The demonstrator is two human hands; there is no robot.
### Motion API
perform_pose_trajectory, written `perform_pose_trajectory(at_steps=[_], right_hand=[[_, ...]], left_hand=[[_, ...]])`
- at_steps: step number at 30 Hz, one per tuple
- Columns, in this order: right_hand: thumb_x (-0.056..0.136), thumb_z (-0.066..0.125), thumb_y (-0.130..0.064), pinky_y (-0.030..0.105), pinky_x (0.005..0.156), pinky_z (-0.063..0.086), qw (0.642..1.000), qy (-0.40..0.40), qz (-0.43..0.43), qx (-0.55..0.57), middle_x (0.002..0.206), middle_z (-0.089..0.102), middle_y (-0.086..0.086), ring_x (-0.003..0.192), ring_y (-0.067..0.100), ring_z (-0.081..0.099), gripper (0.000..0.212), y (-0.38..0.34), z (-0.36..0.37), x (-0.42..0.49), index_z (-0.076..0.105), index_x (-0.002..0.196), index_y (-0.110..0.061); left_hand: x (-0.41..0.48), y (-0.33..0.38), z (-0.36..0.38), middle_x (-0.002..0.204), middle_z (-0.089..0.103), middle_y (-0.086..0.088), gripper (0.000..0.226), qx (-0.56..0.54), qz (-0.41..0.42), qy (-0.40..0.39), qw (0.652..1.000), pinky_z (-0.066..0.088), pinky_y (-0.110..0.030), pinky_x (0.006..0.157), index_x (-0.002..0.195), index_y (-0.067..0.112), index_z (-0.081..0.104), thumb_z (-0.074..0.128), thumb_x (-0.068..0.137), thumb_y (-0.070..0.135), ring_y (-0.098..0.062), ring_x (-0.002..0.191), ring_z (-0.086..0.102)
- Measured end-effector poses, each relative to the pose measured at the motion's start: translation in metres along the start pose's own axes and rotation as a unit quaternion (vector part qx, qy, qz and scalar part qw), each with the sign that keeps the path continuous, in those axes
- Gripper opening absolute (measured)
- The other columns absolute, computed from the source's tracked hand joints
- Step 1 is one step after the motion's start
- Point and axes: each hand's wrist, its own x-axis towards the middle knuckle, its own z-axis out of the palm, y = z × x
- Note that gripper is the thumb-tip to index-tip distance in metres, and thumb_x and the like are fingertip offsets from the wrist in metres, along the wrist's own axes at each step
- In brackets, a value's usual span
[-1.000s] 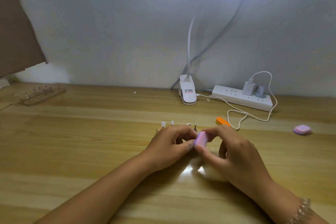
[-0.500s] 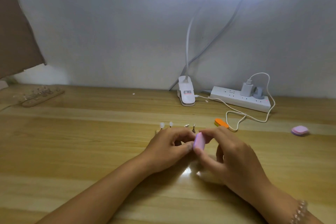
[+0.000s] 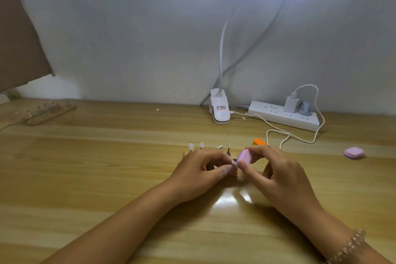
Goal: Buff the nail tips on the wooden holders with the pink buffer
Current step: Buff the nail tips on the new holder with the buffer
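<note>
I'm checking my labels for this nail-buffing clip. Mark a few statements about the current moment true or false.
1. The right hand holds the pink buffer. True.
2. The left hand lies flat and idle. False: its fingers pinch what looks like a nail tip beside the buffer.
3. A second pink block lies on the table, to the right of the hands. True.
4. The power strip has nothing plugged in. False: a white charger and a grey plug sit in it.
</note>
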Motion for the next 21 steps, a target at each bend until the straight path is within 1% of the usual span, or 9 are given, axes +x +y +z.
perform_pose_trajectory(at_steps=[4,6,8,10,13,16,18,19,21], right_hand=[[0.079,0.057,-0.059,0.029,0.054,0.046,0.997,-0.033,-0.055,-0.043,0.090,0.060,-0.020,0.057,-0.009,0.043,0.035,-0.0071,0.0055,-0.0060,0.064,0.100,-0.032],[0.078,0.060,-0.058,0.030,0.054,0.046,0.998,-0.035,-0.040,-0.032,0.090,0.060,-0.019,0.057,-0.005,0.046,0.033,-0.0071,0.0043,-0.0044,0.063,0.099,-0.032],[0.077,0.065,-0.055,0.034,0.057,0.048,1.000,-0.012,-0.010,-0.018,0.089,0.061,-0.018,0.057,0.003,0.050,0.030,-0.0024,0.0018,-0.0018,0.062,0.096,-0.032],[0.077,0.065,-0.055,0.034,0.055,0.047,0.999,-0.007,-0.018,-0.038,0.088,0.059,-0.019,0.056,0.001,0.047,0.030,-0.0012,0.0027,-0.0031,0.059,0.095,-0.032],[0.076,0.059,-0.060,0.028,0.048,0.043,0.995,-0.032,-0.056,-0.077,0.086,0.057,-0.020,0.054,-0.002,0.040,0.034,-0.0059,0.0067,-0.0073,0.056,0.095,-0.031],[0.074,0.066,-0.056,0.029,0.051,0.041,0.998,-0.018,-0.014,-0.051,0.085,0.058,-0.019,0.055,-0.001,0.046,0.032,-0.0024,0.0035,-0.0043,0.054,0.092,-0.032],[0.073,0.069,-0.053,0.031,0.051,0.043,0.998,-0.012,-0.009,-0.053,0.085,0.057,-0.020,0.056,-0.001,0.047,0.031,-0.0002,0.0026,-0.0039,0.054,0.092,-0.033],[0.073,0.069,-0.052,0.032,0.050,0.044,0.997,-0.020,-0.021,-0.067,0.086,0.056,-0.021,0.055,0.000,0.044,0.031,-0.0010,0.0035,-0.0049,0.053,0.092,-0.033],[0.072,0.068,-0.051,0.032,0.048,0.045,0.993,-0.037,-0.047,-0.097,0.089,0.055,-0.021,0.055,0.001,0.040,0.032,-0.0047,0.0062,-0.0071,0.051,0.094,-0.035]], left_hand=[[-0.0007,-0.0006,-0.0002,0.095,0.074,0.000,0.017,0.002,-0.001,0.003,1.000,0.051,-0.054,0.084,0.101,0.012,0.074,0.061,0.091,0.016,-0.030,0.093,0.068],[-0.0006,-0.0010,-0.0003,0.095,0.074,0.001,0.016,0.006,-0.002,0.000,1.000,0.051,-0.053,0.084,0.101,0.013,0.075,0.061,0.093,0.014,-0.030,0.093,0.067],[-0.0002,-0.0017,-0.0002,0.093,0.074,0.003,0.013,0.008,-0.004,0.000,1.000,0.051,-0.053,0.085,0.099,0.013,0.075,0.062,0.096,0.012,-0.027,0.092,0.068],[-0.0001,-0.0023,-0.0004,0.091,0.073,0.005,0.013,0.010,-0.003,0.000,1.000,0.051,-0.053,0.084,0.099,0.012,0.075,0.062,0.096,0.012,-0.025,0.089,0.067],[-0.0001,-0.0023,-0.0004,0.095,0.074,-0.001,0.015,0.006,-0.007,0.003,1.000,0.051,-0.053,0.085,0.103,0.011,0.075,0.061,0.097,0.010,-0.030,0.093,0.067],[0.0006,-0.0026,-0.0005,0.098,0.076,-0.002,0.017,-0.005,-0.018,0.004,1.000,0.051,-0.050,0.090,0.104,0.011,0.077,0.062,0.097,0.012,-0.025,0.097,0.068],[0.0008,-0.0034,-0.0005,0.099,0.076,-0.002,0.017,-0.010,-0.022,0.004,1.000,0.053,-0.046,0.091,0.104,0.010,0.077,0.063,0.097,0.012,-0.020,0.098,0.070],[0.0011,-0.0043,-0.0005,0.099,0.076,-0.001,0.017,-0.012,-0.023,0.006,1.000,0.054,-0.042,0.089,0.105,0.010,0.077,0.062,0.097,0.012,-0.018,0.096,0.070],[0.0014,-0.0060,0.0000,0.092,0.076,0.004,0.018,-0.023,-0.030,0.007,0.999,0.054,-0.029,0.068,0.108,0.012,0.075,0.061,0.098,0.013,-0.007,0.080,0.068]])
